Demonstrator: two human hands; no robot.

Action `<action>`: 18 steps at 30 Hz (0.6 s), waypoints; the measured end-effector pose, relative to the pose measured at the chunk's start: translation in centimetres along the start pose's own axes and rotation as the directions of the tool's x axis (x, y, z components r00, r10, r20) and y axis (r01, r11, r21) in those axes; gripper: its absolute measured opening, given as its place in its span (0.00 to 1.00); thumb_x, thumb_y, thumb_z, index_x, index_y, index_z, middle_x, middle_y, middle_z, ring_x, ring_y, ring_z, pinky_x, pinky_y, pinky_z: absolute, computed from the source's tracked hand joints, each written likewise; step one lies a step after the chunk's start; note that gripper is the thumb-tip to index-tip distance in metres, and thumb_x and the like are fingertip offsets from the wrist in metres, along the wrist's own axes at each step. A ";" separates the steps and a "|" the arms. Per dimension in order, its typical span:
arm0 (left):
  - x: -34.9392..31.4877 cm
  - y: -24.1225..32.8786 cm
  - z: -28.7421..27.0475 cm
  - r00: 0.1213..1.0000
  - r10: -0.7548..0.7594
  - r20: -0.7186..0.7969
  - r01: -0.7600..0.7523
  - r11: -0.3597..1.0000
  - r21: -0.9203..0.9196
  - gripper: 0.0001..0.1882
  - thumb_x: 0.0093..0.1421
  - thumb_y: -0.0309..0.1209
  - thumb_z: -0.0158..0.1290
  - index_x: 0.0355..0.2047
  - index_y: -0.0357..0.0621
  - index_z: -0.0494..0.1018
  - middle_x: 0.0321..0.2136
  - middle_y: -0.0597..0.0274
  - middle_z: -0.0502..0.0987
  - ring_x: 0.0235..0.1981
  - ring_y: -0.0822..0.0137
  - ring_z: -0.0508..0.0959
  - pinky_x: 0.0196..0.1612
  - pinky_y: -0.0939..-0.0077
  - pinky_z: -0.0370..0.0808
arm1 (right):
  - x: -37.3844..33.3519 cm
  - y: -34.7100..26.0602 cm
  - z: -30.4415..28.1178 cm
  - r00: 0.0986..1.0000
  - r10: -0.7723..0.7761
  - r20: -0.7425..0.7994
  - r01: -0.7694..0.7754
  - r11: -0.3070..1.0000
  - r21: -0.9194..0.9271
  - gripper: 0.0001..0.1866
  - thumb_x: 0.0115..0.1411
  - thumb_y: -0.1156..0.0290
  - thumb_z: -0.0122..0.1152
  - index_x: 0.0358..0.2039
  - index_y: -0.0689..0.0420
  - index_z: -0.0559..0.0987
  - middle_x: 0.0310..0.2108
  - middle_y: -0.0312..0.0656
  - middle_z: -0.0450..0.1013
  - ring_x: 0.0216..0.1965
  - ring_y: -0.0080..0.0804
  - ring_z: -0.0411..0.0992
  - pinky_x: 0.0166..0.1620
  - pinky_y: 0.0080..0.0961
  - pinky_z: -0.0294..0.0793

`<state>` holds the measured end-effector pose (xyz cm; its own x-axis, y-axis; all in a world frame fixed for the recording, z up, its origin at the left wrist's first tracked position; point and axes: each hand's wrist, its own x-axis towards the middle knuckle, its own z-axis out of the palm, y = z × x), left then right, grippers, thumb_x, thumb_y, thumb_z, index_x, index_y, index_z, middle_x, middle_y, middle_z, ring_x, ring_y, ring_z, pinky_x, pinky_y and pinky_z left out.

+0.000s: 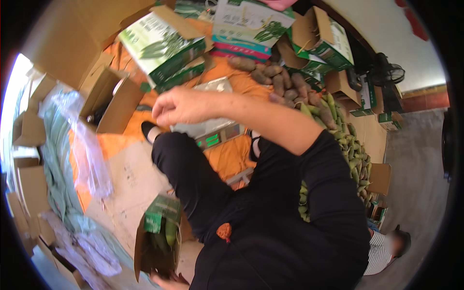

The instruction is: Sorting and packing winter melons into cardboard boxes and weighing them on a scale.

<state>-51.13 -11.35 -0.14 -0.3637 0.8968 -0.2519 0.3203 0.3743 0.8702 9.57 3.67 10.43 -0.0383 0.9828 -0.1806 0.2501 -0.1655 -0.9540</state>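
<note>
My right hand (181, 107) reaches across over the steel platform of a digital scale (222, 136) with a green-lit display. Its fingers are loosely bent and apart, and nothing shows in them. At the lower edge, my left hand (169, 283) is at the near end of an open carton (140, 246), partly cut off by the frame, with its fingers around the cardboard edge. Inside the carton lie long green vegetables (170, 233) that look like green radishes, under a green printed flap (162, 209).
Brown-red tubers (275, 77) and a heap of green radish-like vegetables (355, 154) lie to the right. Printed cartons (164, 46) stand at the back, an open brown box (118, 104) at the left beside clear plastic (89, 150). Another person (382, 251) is at lower right.
</note>
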 end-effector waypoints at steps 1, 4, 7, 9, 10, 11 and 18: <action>0.9 -2.1 -0.9 0.997 0.079 0.013 -0.079 0.997 0.017 0.28 0.56 0.27 0.54 0.58 0.37 0.65 0.50 0.52 0.71 0.51 0.59 0.71 0.56 0.65 0.66 | -0.3 1.1 -0.7 1.000 -0.005 0.004 0.005 1.000 0.021 0.16 0.60 0.66 0.60 0.43 0.63 0.76 0.31 0.38 0.76 0.33 0.22 0.73 0.39 0.23 0.72; 4.7 -2.6 0.2 0.979 0.193 0.064 -0.195 0.981 0.024 0.28 0.55 0.27 0.55 0.58 0.37 0.65 0.50 0.52 0.71 0.51 0.58 0.71 0.56 0.65 0.66 | -2.4 2.9 -4.1 0.996 0.069 -0.063 -0.067 0.997 0.027 0.17 0.59 0.66 0.60 0.44 0.63 0.76 0.33 0.40 0.76 0.35 0.24 0.73 0.40 0.24 0.73; 8.5 0.9 3.6 0.955 0.269 0.123 -0.278 0.958 0.066 0.28 0.56 0.27 0.55 0.57 0.36 0.65 0.50 0.50 0.71 0.52 0.57 0.71 0.57 0.64 0.65 | -4.6 5.9 -8.7 0.976 0.091 -0.199 -0.107 0.992 -0.072 0.17 0.58 0.66 0.60 0.45 0.62 0.76 0.36 0.42 0.77 0.37 0.27 0.74 0.42 0.25 0.73; 10.5 3.7 5.9 0.935 0.320 0.156 -0.337 0.937 0.097 0.27 0.56 0.27 0.54 0.57 0.36 0.65 0.50 0.49 0.71 0.52 0.56 0.71 0.57 0.64 0.65 | -6.5 8.6 -12.0 0.933 0.094 -0.348 -0.151 0.979 -0.140 0.18 0.58 0.66 0.61 0.45 0.61 0.76 0.37 0.44 0.78 0.39 0.31 0.76 0.44 0.27 0.74; 11.2 4.9 7.0 0.924 0.343 0.168 -0.364 0.925 0.109 0.27 0.56 0.27 0.54 0.57 0.35 0.65 0.50 0.48 0.71 0.52 0.55 0.71 0.57 0.64 0.65 | -7.8 10.3 -13.8 0.908 0.101 -0.407 -0.171 0.975 -0.140 0.17 0.57 0.65 0.61 0.45 0.61 0.76 0.38 0.45 0.78 0.40 0.33 0.76 0.44 0.28 0.74; 11.7 5.9 8.0 0.914 0.365 0.179 -0.388 0.914 0.120 0.27 0.56 0.28 0.54 0.56 0.35 0.65 0.50 0.48 0.71 0.52 0.55 0.71 0.57 0.63 0.65 | -9.3 11.8 -15.6 0.860 0.114 -0.497 -0.246 0.946 -0.209 0.17 0.57 0.65 0.61 0.45 0.60 0.76 0.39 0.46 0.78 0.41 0.34 0.76 0.45 0.28 0.74; 12.4 11.3 12.7 0.848 0.494 0.190 -0.527 0.822 0.215 0.26 0.57 0.28 0.53 0.55 0.32 0.65 0.50 0.44 0.71 0.52 0.51 0.70 0.58 0.61 0.64 | -21.5 19.1 -25.9 0.496 0.047 -0.867 -0.810 0.384 -0.443 0.13 0.55 0.63 0.55 0.37 0.56 0.77 0.38 0.49 0.75 0.43 0.47 0.75 0.43 0.42 0.76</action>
<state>-40.93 6.98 1.17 0.0156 0.9906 0.1360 0.6431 -0.1141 0.7573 40.23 -18.52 2.32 0.8316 0.5506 0.0728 0.5554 -0.8237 -0.1144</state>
